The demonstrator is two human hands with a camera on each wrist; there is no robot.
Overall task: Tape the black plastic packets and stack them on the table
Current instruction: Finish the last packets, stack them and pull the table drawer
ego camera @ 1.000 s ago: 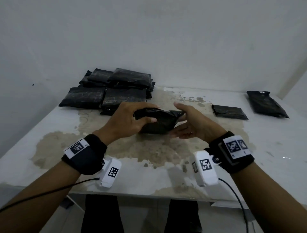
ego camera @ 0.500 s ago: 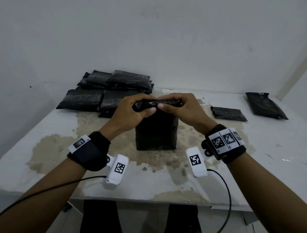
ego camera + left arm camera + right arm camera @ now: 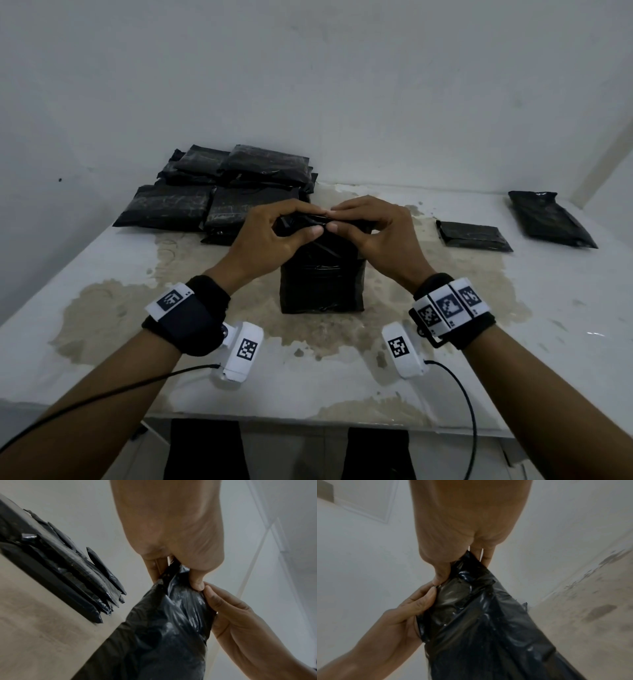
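A black plastic packet (image 3: 321, 281) stands upright on the worn white table (image 3: 102, 342), in the middle. My left hand (image 3: 274, 236) and my right hand (image 3: 373, 229) both pinch its folded top edge, thumbs nearly touching. The left wrist view shows my left hand (image 3: 180, 555) pinching the crinkled packet (image 3: 163, 635) top, with the right hand (image 3: 240, 622) beside it. The right wrist view shows my right hand (image 3: 458, 547) gripping the packet (image 3: 488, 628) top, the left hand (image 3: 399, 615) opposite. No tape is visible.
A pile of several black packets (image 3: 219, 195) lies at the back left against the wall. A small flat packet (image 3: 472, 236) and a larger one (image 3: 551, 219) lie at the right. The table's front edge (image 3: 308, 419) is close to me.
The packet went from lying flat between my hands to standing upright. Both hands moved to its top edge and now pinch the fold closer together.
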